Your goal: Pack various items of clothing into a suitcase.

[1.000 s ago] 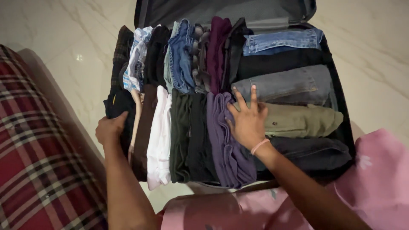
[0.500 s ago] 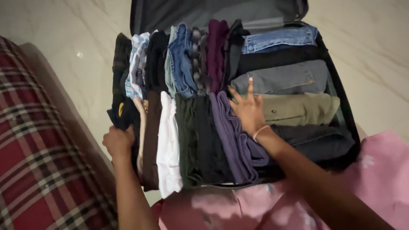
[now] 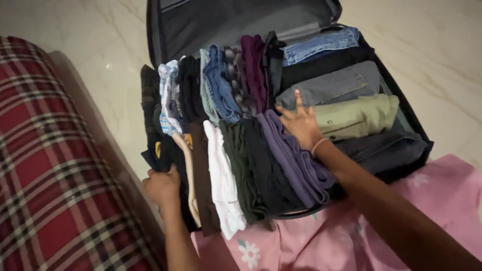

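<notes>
**Both hands on a packed suitcase**

Your open suitcase [image 3: 409, 118] lies on the pale marble floor [image 3: 437, 45], lid raised at the far end, its near edge resting against the pink flowered cloth [image 3: 351, 236]. Everything below is placed from that suitcase.

Your right hand [image 3: 303, 125] lies flat and spread, fingers open, holding nothing; it presses where the purple folded garment [image 3: 293, 158] meets the olive green trousers [image 3: 359, 116], about mid-case. Your left hand [image 3: 161, 186] is at the suitcase's near left corner, fingers curled against the dark garment with a yellow mark [image 3: 159, 150]; whether that grip has closed on the cloth I cannot tell.

To press well, keep the right palm broad and flat so the rolls stay upright, and steady the left edge evenly rather than tugging one piece.

Counted: along the right side, five stacked folds — light blue denim [image 3: 321, 44], black, grey denim [image 3: 334, 85], olive green, dark denim [image 3: 389, 148]. In the near row I make out about six upright pieces, including the white one [image 3: 221, 175] and the dark green one [image 3: 246, 165]. The far row holds several more; its exact number is hard to tell.

A red plaid cushion [image 3: 50, 170] sits left of the suitcase.
</notes>
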